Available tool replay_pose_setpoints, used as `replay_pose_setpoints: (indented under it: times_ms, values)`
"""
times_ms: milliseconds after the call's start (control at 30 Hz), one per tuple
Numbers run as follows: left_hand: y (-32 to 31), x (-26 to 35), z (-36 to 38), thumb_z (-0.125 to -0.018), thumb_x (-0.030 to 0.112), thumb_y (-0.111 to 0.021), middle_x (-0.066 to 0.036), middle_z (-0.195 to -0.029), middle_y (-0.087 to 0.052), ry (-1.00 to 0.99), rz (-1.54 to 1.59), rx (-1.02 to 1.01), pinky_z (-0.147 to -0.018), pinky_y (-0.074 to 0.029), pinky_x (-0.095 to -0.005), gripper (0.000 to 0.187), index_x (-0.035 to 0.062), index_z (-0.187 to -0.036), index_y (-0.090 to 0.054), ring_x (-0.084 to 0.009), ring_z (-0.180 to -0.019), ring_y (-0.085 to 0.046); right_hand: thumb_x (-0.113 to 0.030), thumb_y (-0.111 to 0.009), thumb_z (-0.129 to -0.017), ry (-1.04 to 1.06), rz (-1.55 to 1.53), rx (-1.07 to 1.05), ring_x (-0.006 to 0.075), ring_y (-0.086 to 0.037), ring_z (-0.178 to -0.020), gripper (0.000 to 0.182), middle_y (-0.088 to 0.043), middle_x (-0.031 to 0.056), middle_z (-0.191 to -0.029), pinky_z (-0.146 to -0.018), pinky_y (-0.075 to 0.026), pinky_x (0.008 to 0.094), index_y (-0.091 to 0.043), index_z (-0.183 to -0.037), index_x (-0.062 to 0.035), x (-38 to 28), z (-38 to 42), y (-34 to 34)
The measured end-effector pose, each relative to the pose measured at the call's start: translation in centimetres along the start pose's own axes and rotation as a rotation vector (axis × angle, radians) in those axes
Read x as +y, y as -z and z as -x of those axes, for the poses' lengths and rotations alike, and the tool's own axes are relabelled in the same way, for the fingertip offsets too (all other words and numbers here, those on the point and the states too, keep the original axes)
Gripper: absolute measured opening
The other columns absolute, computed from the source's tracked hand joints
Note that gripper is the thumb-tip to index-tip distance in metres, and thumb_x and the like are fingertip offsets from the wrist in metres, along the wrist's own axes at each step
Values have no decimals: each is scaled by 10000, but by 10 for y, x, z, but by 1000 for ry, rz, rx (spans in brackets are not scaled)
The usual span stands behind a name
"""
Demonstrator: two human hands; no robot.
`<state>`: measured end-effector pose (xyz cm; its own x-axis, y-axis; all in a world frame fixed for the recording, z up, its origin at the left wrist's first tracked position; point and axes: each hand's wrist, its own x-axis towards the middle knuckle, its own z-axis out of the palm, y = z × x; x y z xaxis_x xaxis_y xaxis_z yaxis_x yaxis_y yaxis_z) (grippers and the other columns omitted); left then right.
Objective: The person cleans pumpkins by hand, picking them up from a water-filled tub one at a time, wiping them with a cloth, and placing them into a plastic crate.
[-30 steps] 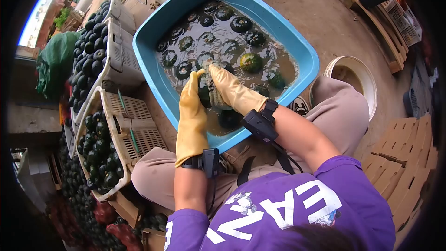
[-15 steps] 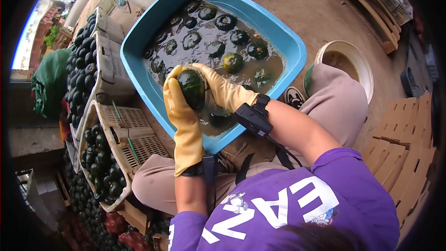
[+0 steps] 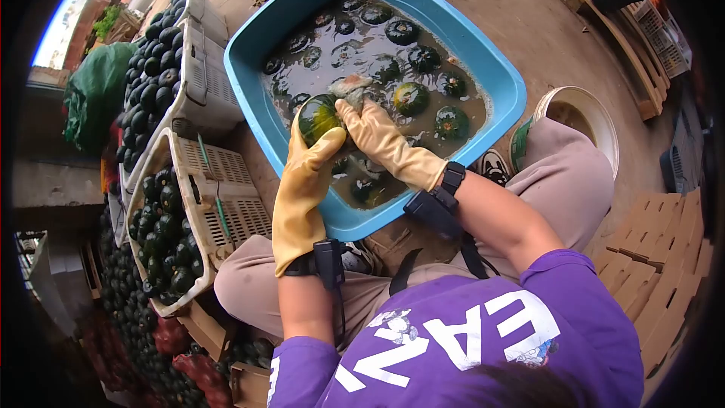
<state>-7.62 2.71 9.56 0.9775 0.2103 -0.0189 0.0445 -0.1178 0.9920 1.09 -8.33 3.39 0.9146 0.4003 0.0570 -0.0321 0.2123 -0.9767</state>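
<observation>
Both my hands wear yellow rubber gloves. My left hand point(image 3: 306, 174) is wrapped round a dark green squash point(image 3: 319, 117) with a yellowish patch, held above the near left part of a blue tub point(image 3: 495, 68). Beside the squash, my right hand point(image 3: 385, 138) is closed on a wet, pale cloth point(image 3: 350, 88) that sticks out past its fingertips. Several green squashes float in the tub's murky water, one with a yellow-orange patch point(image 3: 411, 98).
Crates of dark green squashes stand at the left, the nearer one white point(image 3: 219, 174). A white bucket point(image 3: 610, 143) of murky water is by my right knee. Flattened cardboard point(image 3: 653, 234) lies at the right, a wooden pallet point(image 3: 619, 45) at the upper right.
The squash has turned in my left hand and shows its yellowish patch. My right hand has moved off its far side, and the cloth now shows. The view has shifted slightly.
</observation>
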Motion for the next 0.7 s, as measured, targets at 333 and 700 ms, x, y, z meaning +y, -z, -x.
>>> replay_pose_setpoints:
  times_ms: [333, 700]
  values:
    - [7, -28, -13, -898, 536, -666, -94, -1079, -695, 433, 311, -30, -703, -550, -340, 602, 46, -1247, -641, -222, -902, -679, -386, -658, -955, -353, -9, -246, 237, -672, -952, 506, -703, 177, -1057, -843, -530, 360, -625, -1253, 22, -1, -19, 23]
    - [11, -37, -1, -1038, 362, -577, -124, -1229, -693, -427, -788, 146, -918, -544, -348, 500, 11, -1392, -546, -300, -1048, -690, -381, -554, -1016, -125, 20, -131, 317, -661, -923, 409, -710, 189, -1007, -831, -526, 399, -649, -1210, -34, 11, -3, 11]
